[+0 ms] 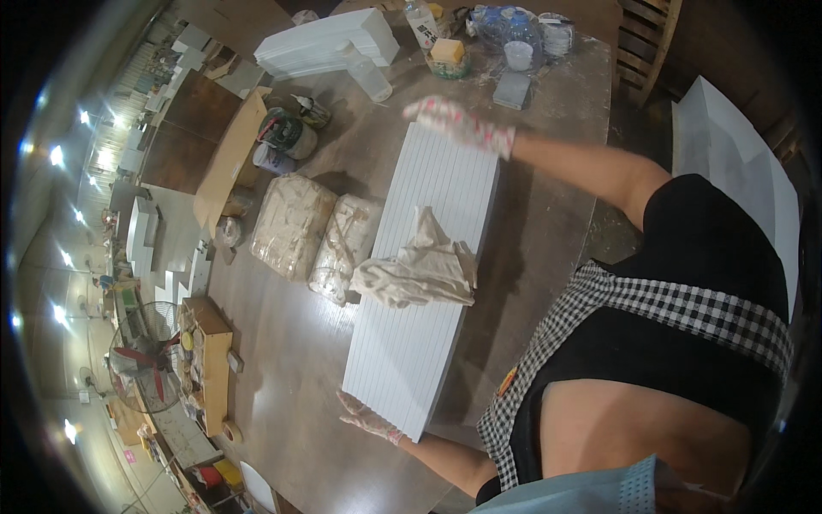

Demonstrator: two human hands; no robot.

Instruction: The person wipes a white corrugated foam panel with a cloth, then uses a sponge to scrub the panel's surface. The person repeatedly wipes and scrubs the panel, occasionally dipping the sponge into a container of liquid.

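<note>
A long stack of thin white boards or strips (407, 355) lies on the brown table, its narrow edges facing up in rows. Across its middle is a crumpled off-white cloth (419, 270). My right hand (462, 126), in a white glove with pink marks, is stretched flat along the stack's upper end. At the lower end rests my left hand (372, 420), gloved too, fingers extended and apart against the boards. Neither hand is wrapped round anything. Two plastic-wrapped bundles, a large one (294, 227) and a smaller one (344, 244), sit beside the stack.
Another white stack (330, 43) lies at the table's top edge by a clear bottle (364, 73). A sponge (447, 51), a water jug (520, 43) and a grey block (512, 90) stand there too. Jars (287, 135), a wooden box (205, 364) and a fan (144, 358) are leftward.
</note>
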